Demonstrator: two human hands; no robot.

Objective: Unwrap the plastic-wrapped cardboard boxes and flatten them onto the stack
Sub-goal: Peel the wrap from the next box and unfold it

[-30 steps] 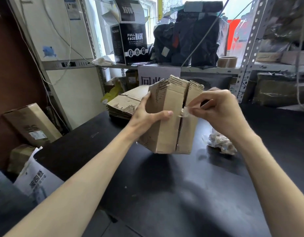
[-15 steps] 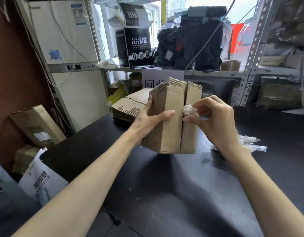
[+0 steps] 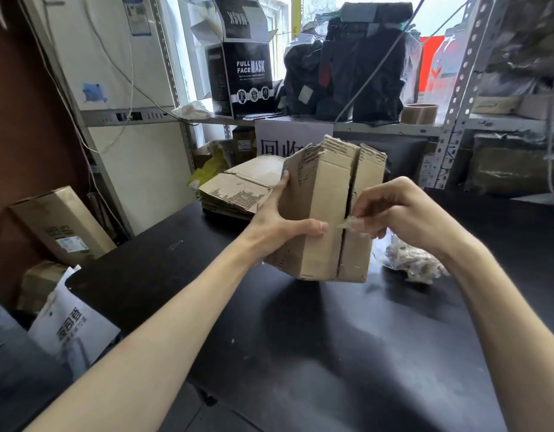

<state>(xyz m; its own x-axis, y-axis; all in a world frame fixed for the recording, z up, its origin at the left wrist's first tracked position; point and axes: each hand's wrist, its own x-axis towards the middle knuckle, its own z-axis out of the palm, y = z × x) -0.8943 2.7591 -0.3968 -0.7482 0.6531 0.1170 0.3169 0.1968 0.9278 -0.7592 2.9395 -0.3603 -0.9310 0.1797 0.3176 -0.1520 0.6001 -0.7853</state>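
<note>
The cardboard bundle (image 3: pixel 322 188) stands on end over the near middle of the black table (image 3: pixel 300 353), between the two hands; whether its lower edge touches the table cannot be told. The stack (image 3: pixel 238 194) of flattened boxes lies behind and to the left, near the table's far edge.

Hand state: the left hand (image 3: pixel 278 226) grips the bundle's left side, thumb across the front panel and fingers behind; the right hand (image 3: pixel 403 213) pinches a plastic scrap (image 3: pixel 348 225) at the dark gap between the bundle's two halves, with its fingers curled in tight. A wad of crumpled plastic (image 3: pixel 412 260) lies on the table just right of the bundle.

Handling, as judged: the bundle is light, since one hand carries it; the corrugated board is stiff across its faces but crushes at the torn, ragged edges; the surface is dry and not slippery. Take hold on the flat side panels at mid-height, not on the frayed top. The scrap is thin, soft and likely to tear; pinch it close to where it leaves the board.

Orientation: the long axis runs near vertical, leaning slightly with the top to the right; the open fluted edges point up; the narrow folded faces turn toward the camera; the gap between the halves runs top to bottom.
</note>
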